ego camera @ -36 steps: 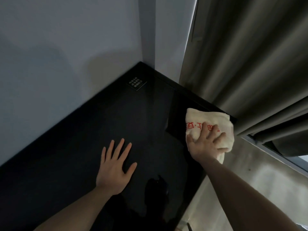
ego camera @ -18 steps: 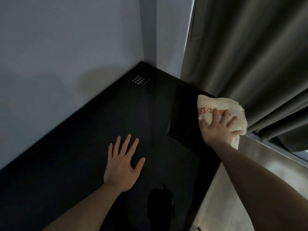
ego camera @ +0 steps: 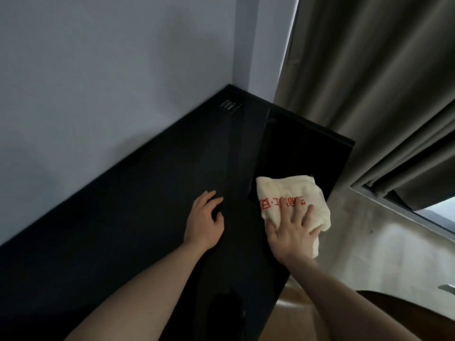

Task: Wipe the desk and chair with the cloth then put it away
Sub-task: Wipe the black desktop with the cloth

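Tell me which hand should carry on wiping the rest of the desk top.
Right. The right hand already presses flat on the cloth at the desk's window-side edge. The left hand rests on the bare desk with fingers curled, holding nothing.

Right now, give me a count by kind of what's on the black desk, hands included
Hands: 2, left hand and right hand
Cloths: 1, cream cloth with red lettering
Labels: 1, small label near the corner
Total: 4
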`<state>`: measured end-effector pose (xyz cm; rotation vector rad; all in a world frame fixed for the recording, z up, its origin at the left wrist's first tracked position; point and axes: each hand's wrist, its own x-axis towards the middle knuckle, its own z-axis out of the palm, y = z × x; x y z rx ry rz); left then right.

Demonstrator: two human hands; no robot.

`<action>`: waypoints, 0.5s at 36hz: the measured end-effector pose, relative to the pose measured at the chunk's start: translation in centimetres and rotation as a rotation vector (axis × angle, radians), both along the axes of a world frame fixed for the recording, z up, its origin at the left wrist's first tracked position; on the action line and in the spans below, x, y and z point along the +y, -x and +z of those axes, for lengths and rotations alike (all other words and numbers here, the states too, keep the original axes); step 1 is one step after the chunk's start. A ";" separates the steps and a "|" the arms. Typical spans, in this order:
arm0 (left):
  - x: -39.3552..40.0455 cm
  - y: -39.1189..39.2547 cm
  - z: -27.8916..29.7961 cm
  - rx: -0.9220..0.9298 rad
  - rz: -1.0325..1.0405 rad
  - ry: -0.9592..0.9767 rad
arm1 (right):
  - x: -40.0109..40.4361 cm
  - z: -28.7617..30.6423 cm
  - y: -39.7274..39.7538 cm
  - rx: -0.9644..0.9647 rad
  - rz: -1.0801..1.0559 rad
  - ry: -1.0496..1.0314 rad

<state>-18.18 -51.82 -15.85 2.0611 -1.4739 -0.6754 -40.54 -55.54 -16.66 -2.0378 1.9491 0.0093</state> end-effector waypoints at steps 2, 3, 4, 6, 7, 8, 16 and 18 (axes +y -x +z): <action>5.3 -1.5 0.0 -0.045 -0.095 -0.016 | 3.5 0.3 -1.5 0.006 0.007 -0.021; 7.9 -2.6 0.1 -0.080 -0.140 -0.027 | 5.3 0.6 -2.4 0.011 0.008 -0.031; 10.6 -3.9 0.2 -0.111 -0.168 -0.043 | 7.3 0.9 -3.3 0.015 0.010 -0.045; 15.8 -7.0 0.6 -0.170 -0.161 -0.072 | 11.3 1.4 -5.3 0.023 0.019 -0.063; 18.2 -8.6 0.7 -0.200 -0.142 -0.083 | 13.4 1.3 -6.4 0.036 0.028 -0.071; 20.7 -10.2 0.9 -0.234 -0.123 -0.101 | 15.6 1.3 -7.5 0.048 0.040 -0.080; 36.0 -20.0 -0.4 -0.412 0.109 -0.214 | 22.8 0.9 -11.3 0.097 0.064 -0.058; 37.6 -20.2 -1.3 -0.410 0.154 -0.225 | 22.5 0.6 -11.3 0.112 0.067 -0.033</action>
